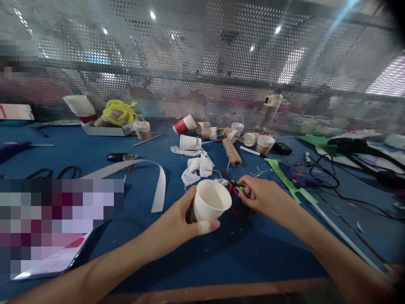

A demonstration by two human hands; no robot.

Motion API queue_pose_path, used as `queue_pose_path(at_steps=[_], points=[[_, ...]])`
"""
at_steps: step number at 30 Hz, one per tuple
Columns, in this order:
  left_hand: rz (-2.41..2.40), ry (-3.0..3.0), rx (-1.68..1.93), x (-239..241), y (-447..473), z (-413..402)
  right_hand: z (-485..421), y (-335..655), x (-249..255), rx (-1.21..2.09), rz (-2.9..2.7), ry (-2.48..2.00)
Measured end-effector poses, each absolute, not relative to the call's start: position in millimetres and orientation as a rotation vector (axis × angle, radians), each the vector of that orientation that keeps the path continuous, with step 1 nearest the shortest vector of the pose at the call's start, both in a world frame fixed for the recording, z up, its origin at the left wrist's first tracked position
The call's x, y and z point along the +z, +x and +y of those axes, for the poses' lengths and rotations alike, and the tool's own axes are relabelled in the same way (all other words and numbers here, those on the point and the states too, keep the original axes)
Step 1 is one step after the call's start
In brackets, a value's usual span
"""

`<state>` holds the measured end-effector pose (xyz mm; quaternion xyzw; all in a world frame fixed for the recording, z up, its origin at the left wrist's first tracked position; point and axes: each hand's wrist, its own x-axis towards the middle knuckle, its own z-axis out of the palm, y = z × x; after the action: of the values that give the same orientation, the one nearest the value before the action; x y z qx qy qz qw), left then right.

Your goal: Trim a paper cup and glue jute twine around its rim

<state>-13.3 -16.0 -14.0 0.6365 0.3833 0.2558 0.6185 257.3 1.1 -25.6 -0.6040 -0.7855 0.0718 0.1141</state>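
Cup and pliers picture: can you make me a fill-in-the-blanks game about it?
1. The left hand holds a white paper ___.
2. The right hand touches pliers with ___ handles.
3. The table top is ___.
Missing words: cup, red, blue.

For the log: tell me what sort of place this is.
Probably a craft workbench: a blue-covered table strewn with white paper cups, a brown twine spool and a blue glue gun.
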Motion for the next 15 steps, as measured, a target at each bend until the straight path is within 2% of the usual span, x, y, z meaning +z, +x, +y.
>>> queue_pose_path(at_steps=[7, 15], points=[[0.794, 1.48, 0.587, -26.7, -12.5, -17.0, -1.6, 251.4, -22.7, 0.211, -2.23, -1.781], [0.807, 1.478, 0.543, -21.9, -12.3, -14.5, 9.0, 279.6, -9.4, 0.458, -1.867, -1.676]])
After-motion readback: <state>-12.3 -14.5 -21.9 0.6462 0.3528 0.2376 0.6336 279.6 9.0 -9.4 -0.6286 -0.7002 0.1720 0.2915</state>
